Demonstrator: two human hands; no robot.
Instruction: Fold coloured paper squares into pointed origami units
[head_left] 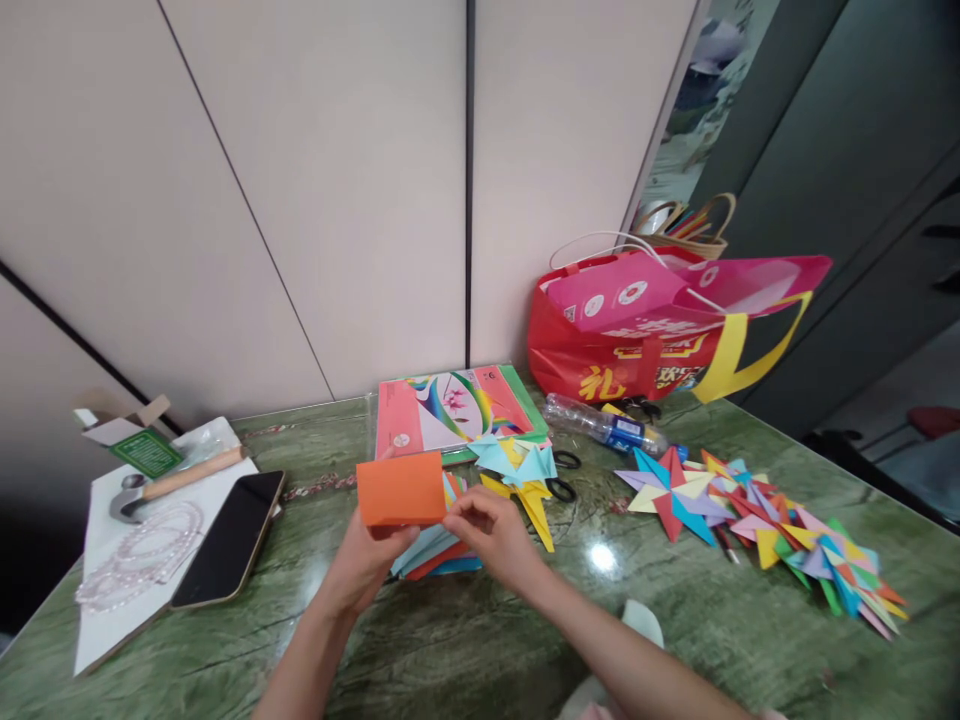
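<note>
An orange sheet of paper (401,487), which looks folded along its lower edge, is held up above the table. My left hand (369,560) grips it from below and behind, thumb along the bottom edge. At its lower right corner, my right hand (491,525) pinches the paper between thumb and fingertips. Beneath and behind the hands lies a pile of coloured paper (442,555), partly hidden. Just beyond are light-blue folded paper pieces (514,458), yellow folded pieces (534,505) and black-handled scissors (562,488).
A paper pack (454,410) lies by the wall. A plastic bottle (607,425) and red bag (585,345) stand behind, right. Paper stars (671,495) spread rightward. At left are a phone (231,540), hammer (191,475), beads (142,555) and small green box (146,450).
</note>
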